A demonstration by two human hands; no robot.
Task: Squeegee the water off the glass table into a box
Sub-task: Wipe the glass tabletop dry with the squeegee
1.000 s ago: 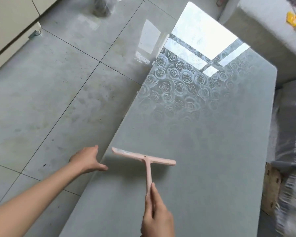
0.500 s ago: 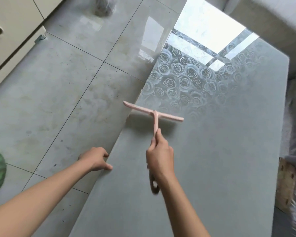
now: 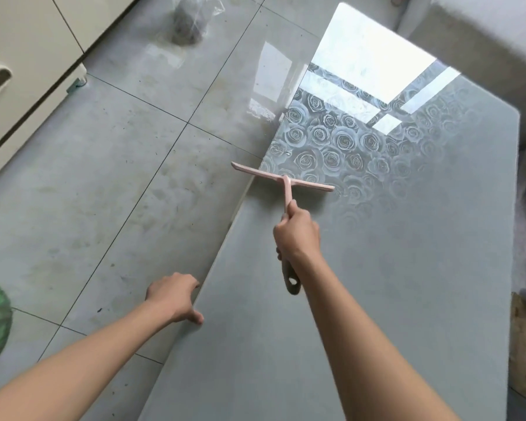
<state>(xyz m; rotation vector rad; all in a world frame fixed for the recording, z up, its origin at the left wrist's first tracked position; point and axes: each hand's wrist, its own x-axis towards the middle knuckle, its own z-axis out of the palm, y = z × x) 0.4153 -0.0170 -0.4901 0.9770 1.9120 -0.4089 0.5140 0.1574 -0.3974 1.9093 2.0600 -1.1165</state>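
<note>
Pink squeegee [image 3: 286, 181], its handle gripped by the right hand [image 3: 298, 235], points far from the fingers, blade crosswise over the left edge of the glass desk [image 3: 392, 284], where the left hand [image 3: 173, 296] rests loosely curled.

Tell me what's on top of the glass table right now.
The pink squeegee lies across the left edge of the glass table, held by the right hand; the left hand touches that edge. The strip under the blade is covered.

The pink T-shaped plastic squeegee [image 3: 283, 180] rests mid-frame on the rose-patterned glass tabletop [image 3: 407, 238], its left blade end overhanging the grey tiled floor [image 3: 104, 192].
</note>
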